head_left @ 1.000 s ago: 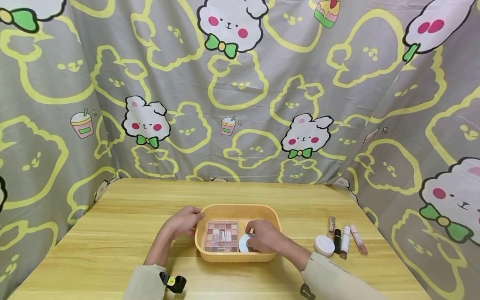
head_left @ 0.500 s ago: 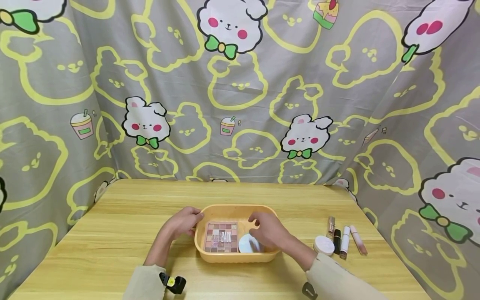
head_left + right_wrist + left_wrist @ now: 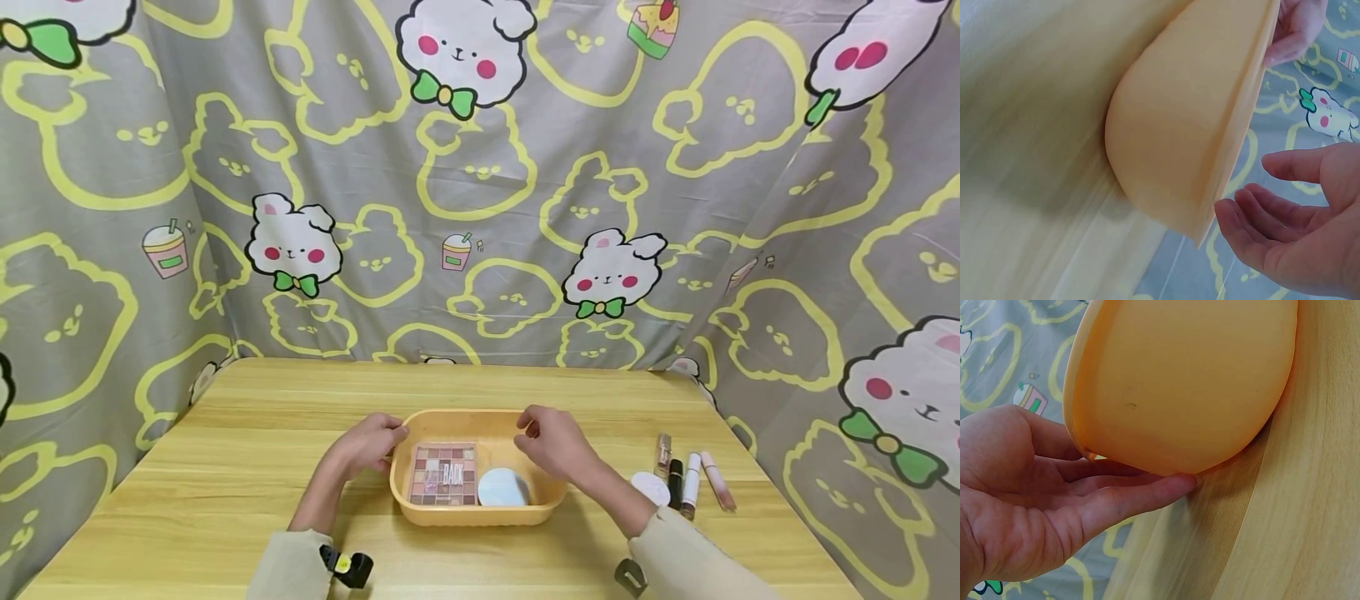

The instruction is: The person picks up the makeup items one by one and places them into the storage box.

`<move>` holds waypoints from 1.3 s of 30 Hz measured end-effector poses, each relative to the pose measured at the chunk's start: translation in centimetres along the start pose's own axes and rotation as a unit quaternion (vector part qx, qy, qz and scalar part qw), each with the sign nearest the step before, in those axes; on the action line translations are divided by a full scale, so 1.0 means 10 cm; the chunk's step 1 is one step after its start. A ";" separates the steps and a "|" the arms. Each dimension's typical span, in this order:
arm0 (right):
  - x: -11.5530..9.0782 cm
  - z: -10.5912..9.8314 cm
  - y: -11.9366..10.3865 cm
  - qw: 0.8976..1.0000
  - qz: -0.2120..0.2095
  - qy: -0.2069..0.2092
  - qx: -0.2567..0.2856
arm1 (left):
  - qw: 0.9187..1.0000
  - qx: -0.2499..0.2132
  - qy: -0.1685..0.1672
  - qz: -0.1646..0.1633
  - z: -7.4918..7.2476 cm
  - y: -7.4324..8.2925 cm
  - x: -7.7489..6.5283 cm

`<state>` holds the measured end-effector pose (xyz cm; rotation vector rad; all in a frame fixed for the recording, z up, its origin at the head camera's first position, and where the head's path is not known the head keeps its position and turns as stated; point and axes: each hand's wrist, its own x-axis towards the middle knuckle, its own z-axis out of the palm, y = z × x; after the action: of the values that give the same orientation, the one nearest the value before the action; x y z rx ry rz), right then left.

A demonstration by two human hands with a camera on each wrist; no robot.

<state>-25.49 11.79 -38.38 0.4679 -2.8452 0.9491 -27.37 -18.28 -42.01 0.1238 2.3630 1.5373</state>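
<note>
An orange plastic basin (image 3: 480, 515) stands on the table in the head view. Inside it an eyeshadow palette (image 3: 443, 475) lies on the left, with a round pale compact (image 3: 503, 487) beside it. My left hand (image 3: 367, 443) grips the basin's left end; in the left wrist view the thumb (image 3: 1147, 497) lies against the outer wall and a finger reaches the rim. Over the basin's right end hovers my right hand (image 3: 558, 442), holding nothing. Its fingers (image 3: 1241, 231) are loosely bent near the rim in the right wrist view.
Right of the basin, a round white jar (image 3: 650, 489) lies next to several slim cosmetic tubes, including a black tube (image 3: 675, 483), a white tube (image 3: 692, 483) and a pink tube (image 3: 718, 481). A patterned curtain (image 3: 480, 183) surrounds the wooden table (image 3: 300, 400).
My right hand has let go of the round compact, leaving it in the basin, and has moved up and right to the basin's right end. My left hand stays on the basin.
</note>
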 end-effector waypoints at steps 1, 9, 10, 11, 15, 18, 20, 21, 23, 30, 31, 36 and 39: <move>0.00 -0.02 0.01 1.000 0.007 -0.001 0.003 | 1.000 -0.001 0.000 0.000 0.00 0.00 0.00; -0.02 -0.17 0.10 0.999 0.033 0.009 0.004 | 1.000 -0.001 -0.001 0.002 0.00 -0.01 0.01; -0.02 -0.18 0.11 0.999 0.036 0.011 0.002 | 1.000 0.000 -0.001 0.002 0.00 -0.01 0.01; -0.02 -0.19 0.13 0.999 0.037 0.013 0.001 | 1.000 -0.001 -0.001 0.002 0.00 -0.01 0.01; -0.01 -0.24 0.18 0.999 0.045 0.019 -0.006 | 1.000 0.000 -0.001 0.002 0.00 -0.02 0.02; -0.01 -0.27 0.20 0.998 0.050 0.019 -0.014 | 1.000 0.001 -0.001 0.001 0.00 -0.02 0.02; -0.01 -0.29 0.22 0.998 0.053 0.018 -0.018 | 1.000 0.000 -0.001 0.000 0.01 -0.02 0.02; -0.01 -0.30 0.23 0.998 0.055 0.016 -0.020 | 1.000 -0.002 -0.001 0.001 0.01 -0.02 0.02; -0.01 -0.31 0.25 0.998 0.057 0.015 -0.024 | 1.000 -0.004 -0.001 0.001 0.01 -0.02 0.02; -0.01 -0.33 0.36 0.996 0.069 0.011 -0.051 | 1.000 0.001 0.000 0.003 0.02 -0.01 0.02; -0.01 -0.34 0.39 0.996 0.068 0.011 -0.056 | 1.000 0.002 0.000 0.003 0.02 -0.01 0.02; -0.03 -0.38 0.49 0.995 0.064 0.002 -0.074 | 1.000 0.004 -0.002 0.002 0.01 -0.01 0.02; -0.05 -0.42 0.55 0.995 0.056 -0.008 -0.082 | 1.000 0.007 -0.002 0.001 0.00 -0.01 0.02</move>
<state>-26.76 18.56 -38.26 0.3013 -2.9585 0.7222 -27.53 -18.25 -42.20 0.1320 2.3710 1.5210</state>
